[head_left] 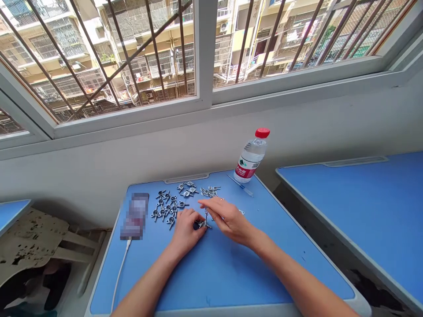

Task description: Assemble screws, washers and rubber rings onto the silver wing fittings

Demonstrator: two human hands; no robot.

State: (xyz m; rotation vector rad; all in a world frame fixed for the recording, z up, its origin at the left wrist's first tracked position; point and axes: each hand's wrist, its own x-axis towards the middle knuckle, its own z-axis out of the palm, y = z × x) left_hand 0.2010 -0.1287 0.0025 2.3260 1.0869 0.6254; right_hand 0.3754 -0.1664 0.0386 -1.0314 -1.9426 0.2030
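My left hand (187, 226) rests on the blue desk (211, 277), its thumb and fingers closed on a small metal fitting (204, 224) with a dark round part. Above that fitting is my right hand (229, 215), fingers pinched at the top of a thin upright metal piece (206, 214). The lower end of this piece meets the fitting; its exact kind is too small to tell. Left of my hands lie several metal fittings with black round centres (168, 207). Beyond them are several plain silver fittings (189, 189) and a pile of small eye-shaped metal pieces (210, 191).
A phone (135, 215) with a white cable (122, 268) lies at the desk's left. At the back right stand a red-capped water bottle (250, 158) and a pen (240, 186). Behind is a wall below a barred window (205, 53); another blue desk (370, 198) is to the right.
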